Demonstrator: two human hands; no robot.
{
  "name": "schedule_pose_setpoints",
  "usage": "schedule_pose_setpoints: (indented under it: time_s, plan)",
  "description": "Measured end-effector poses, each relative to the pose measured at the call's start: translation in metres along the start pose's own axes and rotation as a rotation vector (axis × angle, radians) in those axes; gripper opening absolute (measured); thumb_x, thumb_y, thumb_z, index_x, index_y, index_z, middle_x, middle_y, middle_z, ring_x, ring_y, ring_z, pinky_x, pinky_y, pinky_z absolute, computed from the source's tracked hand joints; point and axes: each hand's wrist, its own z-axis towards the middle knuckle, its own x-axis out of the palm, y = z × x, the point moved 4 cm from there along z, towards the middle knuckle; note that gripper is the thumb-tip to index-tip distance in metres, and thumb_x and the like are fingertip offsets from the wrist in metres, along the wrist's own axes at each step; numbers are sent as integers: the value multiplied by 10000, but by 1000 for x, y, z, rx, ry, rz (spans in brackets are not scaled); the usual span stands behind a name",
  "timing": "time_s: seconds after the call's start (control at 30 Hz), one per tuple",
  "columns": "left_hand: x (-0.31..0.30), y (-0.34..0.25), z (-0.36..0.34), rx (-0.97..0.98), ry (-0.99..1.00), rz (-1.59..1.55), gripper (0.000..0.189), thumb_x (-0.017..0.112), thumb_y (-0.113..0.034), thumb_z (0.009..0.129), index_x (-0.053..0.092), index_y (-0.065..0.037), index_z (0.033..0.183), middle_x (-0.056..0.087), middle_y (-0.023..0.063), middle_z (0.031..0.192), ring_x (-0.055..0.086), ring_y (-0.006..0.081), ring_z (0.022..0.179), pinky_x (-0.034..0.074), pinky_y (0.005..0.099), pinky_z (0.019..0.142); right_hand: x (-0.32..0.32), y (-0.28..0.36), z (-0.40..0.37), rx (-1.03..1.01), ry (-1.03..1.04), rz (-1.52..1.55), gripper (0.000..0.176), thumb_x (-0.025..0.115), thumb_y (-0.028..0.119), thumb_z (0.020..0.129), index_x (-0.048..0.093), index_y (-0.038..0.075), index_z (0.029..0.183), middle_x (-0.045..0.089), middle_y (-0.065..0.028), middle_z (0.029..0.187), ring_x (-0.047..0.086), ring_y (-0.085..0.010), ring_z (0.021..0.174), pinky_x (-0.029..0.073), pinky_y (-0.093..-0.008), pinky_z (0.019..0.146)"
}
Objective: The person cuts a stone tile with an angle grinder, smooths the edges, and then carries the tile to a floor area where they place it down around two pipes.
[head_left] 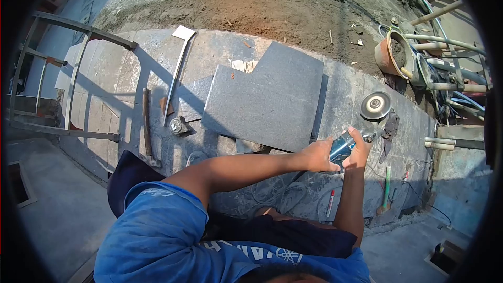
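Observation:
Both my hands are on a teal angle grinder (341, 148), held to the right of a dark grey tile. My left hand (317, 156) grips its body from the left, while my right hand (358, 150) wraps it near the head, the thumb along the top. The grinder's round cutting disc (375, 106) faces up at the far end. The tile (264, 102) has a notch cut from its upper left corner and rests raised on supports, casting a shadow on its right. A small reddish chip (232, 75) lies on the tile by the notch.
Left of the tile lie a metal square (179, 73), a hammer (147, 120) and another power tool (179, 126). A metal frame (78, 81) stands far left. Near my knees are cables (277, 191), a red marker (330, 203) and a green-handled tool (386, 188). A bucket (392, 52) sits upper right.

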Motion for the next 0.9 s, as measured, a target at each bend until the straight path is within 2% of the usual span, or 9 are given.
schedule_pose_setpoints:
  time_s: [0.1, 0.23, 0.3, 0.33, 0.47, 0.5, 0.63, 0.77, 0.9]
  plan:
    - [-47, 12, -10, 75, 219, 255, 845, 808, -607, 634, 546, 82, 1047, 646, 262, 930, 646, 428, 908, 509, 477, 769, -21, -11, 9, 24, 17, -64, 253, 710, 75, 765, 626, -9, 989, 634, -74, 834, 646, -194, 711, 545, -318, 653]
    - [-231, 100, -41, -521, -659, 820, 702, 788, -550, 717, 527, 12, 1047, 525, 165, 1071, 502, 311, 1062, 442, 414, 913, -58, -12, 17, 155, 60, 1, 249, 685, 107, 792, 625, -40, 984, 648, -125, 828, 649, -227, 687, 551, -344, 642]
    - [-299, 158, -81, -873, -799, 740, 945, 830, -604, 635, 450, 49, 1202, 534, 219, 1171, 513, 340, 1139, 449, 439, 936, -56, -1, 6, 149, 61, -2, 259, 674, 115, 801, 618, -44, 997, 649, -134, 827, 649, -235, 692, 552, -346, 643]
    - [-313, 179, -99, -1015, -718, 372, 1072, 840, -633, 600, 439, 95, 1278, 557, 264, 1222, 555, 380, 1140, 467, 474, 944, -55, 4, 2, 146, 72, -14, 269, 663, 124, 811, 612, -49, 1010, 650, -143, 825, 650, -242, 698, 553, -348, 643]
    - [-285, 252, -120, -687, -140, -734, 783, 890, -301, 694, 517, 121, 1238, 616, 251, 1163, 635, 332, 1034, 540, 460, 882, -58, 1, -1, 218, 92, 27, 312, 651, 163, 823, 592, -47, 1047, 651, -153, 833, 649, -261, 727, 553, -357, 648]
    - [-280, 249, -119, -688, -254, -655, 655, 865, -230, 727, 530, 40, 1220, 659, 137, 1089, 661, 245, 930, 563, 434, 805, -58, 2, -2, 214, 89, 29, 312, 651, 163, 823, 592, -47, 1047, 651, -153, 833, 649, -261, 727, 553, -357, 648]
    - [-276, 210, -125, -612, -475, -658, 491, 810, -155, 784, 547, 22, 1159, 677, 145, 993, 690, 216, 824, 604, 377, 690, -58, 6, -6, 195, 98, 23, 298, 649, 166, 821, 601, -33, 1037, 655, -152, 813, 651, -259, 702, 552, -356, 633]
    - [-295, 188, -111, -496, -341, -606, 389, 776, -158, 816, 569, 37, 1081, 691, 133, 847, 692, 195, 624, 604, 325, 567, -61, 10, -9, 183, 115, 46, 287, 661, 162, 806, 610, -22, 1020, 658, -146, 785, 648, -247, 654, 552, -356, 603]
    - [-300, 109, -102, -400, -354, -516, 378, 770, -156, 820, 580, 50, 1074, 690, 129, 858, 693, 188, 663, 601, 315, 610, -69, 12, -4, 138, 130, -8, 297, 681, 166, 784, 609, -24, 1000, 654, -147, 767, 642, -237, 616, 547, -350, 556]
